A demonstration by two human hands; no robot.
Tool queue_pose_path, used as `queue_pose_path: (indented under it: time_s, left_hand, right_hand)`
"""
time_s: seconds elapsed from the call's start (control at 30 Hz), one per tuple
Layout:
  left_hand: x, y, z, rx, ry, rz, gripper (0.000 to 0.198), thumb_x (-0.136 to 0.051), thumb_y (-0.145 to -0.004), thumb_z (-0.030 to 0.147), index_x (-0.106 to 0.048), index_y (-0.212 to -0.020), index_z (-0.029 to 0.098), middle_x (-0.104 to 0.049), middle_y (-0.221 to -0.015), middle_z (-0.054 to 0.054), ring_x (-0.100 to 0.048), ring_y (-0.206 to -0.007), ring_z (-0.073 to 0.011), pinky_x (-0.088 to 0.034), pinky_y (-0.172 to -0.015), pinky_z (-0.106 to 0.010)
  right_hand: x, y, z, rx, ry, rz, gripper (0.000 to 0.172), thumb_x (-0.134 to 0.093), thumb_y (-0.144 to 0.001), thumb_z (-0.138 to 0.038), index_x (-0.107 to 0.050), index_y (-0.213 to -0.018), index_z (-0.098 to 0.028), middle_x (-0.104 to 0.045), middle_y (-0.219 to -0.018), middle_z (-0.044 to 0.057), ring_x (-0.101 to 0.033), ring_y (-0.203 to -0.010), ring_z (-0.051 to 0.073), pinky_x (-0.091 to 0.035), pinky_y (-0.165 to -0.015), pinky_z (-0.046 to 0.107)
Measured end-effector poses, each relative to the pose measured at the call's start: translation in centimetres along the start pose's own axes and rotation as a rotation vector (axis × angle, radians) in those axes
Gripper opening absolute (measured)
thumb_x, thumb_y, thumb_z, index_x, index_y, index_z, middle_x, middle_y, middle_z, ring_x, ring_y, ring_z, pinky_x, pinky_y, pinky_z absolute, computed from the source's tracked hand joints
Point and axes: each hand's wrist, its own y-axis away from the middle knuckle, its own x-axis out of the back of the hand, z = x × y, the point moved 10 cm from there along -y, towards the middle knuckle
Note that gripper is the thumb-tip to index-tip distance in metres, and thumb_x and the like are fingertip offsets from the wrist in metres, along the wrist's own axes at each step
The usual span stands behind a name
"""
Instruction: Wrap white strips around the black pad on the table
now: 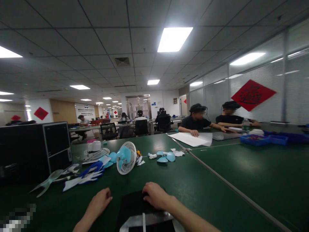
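Near the front edge of the green table [193, 180] lies a black item [131, 204] with a silvery band across it. My right hand [155, 195] rests on its upper right part, fingers curled; whether anything is pinched there is hidden. To the left of the black item, my left hand [100, 200] is at the table surface with its fingers curled in, and I cannot make out anything in it. Beyond both hands stands a white fan cage [129, 158] with light blue blades [124, 155].
Blue and white gloves [90, 175], clear blades [49, 182] and a black computer case [58, 145] are at the left. Light blue blades [166, 157] lie farther back. Two people sit at the right behind a white sheet [193, 138] and blue trays [254, 140].
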Motion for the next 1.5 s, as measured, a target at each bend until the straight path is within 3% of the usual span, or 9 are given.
queue_pose_path:
  time_s: [0.1,0.2,0.4,0.57,0.7,1.03,1.23,1.5]
  left_hand:
    - [-0.2,-0.3,-0.2,-0.024,0.002,-0.005,0.014,-0.046,-0.083,0.031,-0.054,-0.084,0.02,-0.066,-0.093,-0.005,-0.062,-0.086,-0.0188,-0.04,-0.068,-0.026]
    - [-0.5,-0.5,-0.6,-0.032,0.001,-0.015,0.017,-0.045,-0.083,0.033,-0.054,-0.086,0.019,-0.066,-0.094,-0.006,-0.061,-0.087,-0.0205,-0.041,-0.07,-0.028]
    - [-1.2,-1.0,-1.1,-0.042,0.029,-0.057,0.022,-0.042,-0.082,0.036,-0.055,-0.089,0.019,-0.066,-0.097,-0.007,-0.062,-0.088,-0.0215,-0.044,-0.072,-0.03]
    - [-1.8,-1.5,-1.8,-0.025,0.046,-0.079,0.023,-0.041,-0.082,0.036,-0.055,-0.092,0.02,-0.065,-0.099,-0.008,-0.062,-0.089,-0.0212,-0.045,-0.072,-0.029]
    - [-2.2,-1.6,-2.1,-0.021,0.053,-0.11,0.023,-0.039,-0.083,0.037,-0.054,-0.091,0.021,-0.065,-0.1,-0.007,-0.062,-0.09,-0.021,-0.046,-0.073,-0.029]
    - [-2.2,-1.6,-2.2,-0.036,0.073,-0.138,0.026,-0.04,-0.081,0.04,-0.055,-0.091,0.021,-0.066,-0.098,-0.007,-0.062,-0.089,-0.0224,-0.046,-0.075,-0.031]
    - [-2.2,-1.8,-2.5,-0.032,0.076,-0.136,0.024,-0.043,-0.08,0.039,-0.056,-0.09,0.022,-0.066,-0.097,-0.006,-0.062,-0.089,-0.0216,-0.046,-0.074,-0.03]
    - [-2.4,-2.2,-2.3,-0.068,0.012,-0.07,0.022,-0.039,-0.082,0.039,-0.052,-0.085,0.022,-0.066,-0.093,-0.006,-0.062,-0.084,-0.0205,-0.044,-0.071,-0.029]
  right_hand:
    - [1.7,0.9,0.9,-0.031,-0.009,0.033,0.024,-0.058,-0.08,-0.027,-0.07,-0.098,-0.018,-0.067,-0.097,0.007,-0.06,-0.093,0.02,-0.043,-0.082,0.026]
    - [5.0,3.0,3.3,-0.111,-0.017,0.142,0.024,-0.055,-0.082,-0.027,-0.07,-0.098,-0.017,-0.068,-0.097,0.007,-0.06,-0.092,0.019,-0.042,-0.081,0.026]
    - [10.8,12.1,13.9,-0.466,0.027,0.329,0.028,-0.052,-0.083,-0.03,-0.071,-0.096,-0.015,-0.07,-0.098,0.01,-0.062,-0.093,0.021,-0.043,-0.082,0.027]
    - [12.4,20.6,22.0,-0.735,0.145,0.332,0.029,-0.048,-0.083,-0.028,-0.072,-0.094,-0.014,-0.07,-0.099,0.012,-0.062,-0.095,0.024,-0.043,-0.082,0.029]
    - [12.7,24.4,24.8,-0.854,0.22,0.311,0.027,-0.047,-0.084,-0.026,-0.072,-0.091,-0.016,-0.07,-0.098,0.012,-0.062,-0.095,0.025,-0.043,-0.078,0.03]
    - [12.0,25.5,24.7,-0.887,0.206,0.285,0.021,-0.052,-0.082,-0.026,-0.071,-0.08,-0.017,-0.07,-0.087,0.01,-0.065,-0.087,0.023,-0.042,-0.07,0.027]
    - [13.6,27.6,20.7,-0.879,0.207,0.444,0.03,-0.042,-0.088,-0.037,-0.064,-0.089,-0.017,-0.066,-0.091,0.01,-0.062,-0.082,0.022,-0.042,-0.07,0.029]
    - [10.2,32.8,16.7,-0.944,0.024,0.347,0.035,-0.041,-0.084,-0.053,-0.057,-0.08,-0.022,-0.068,-0.075,0.007,-0.064,-0.071,0.024,-0.04,-0.061,0.031]
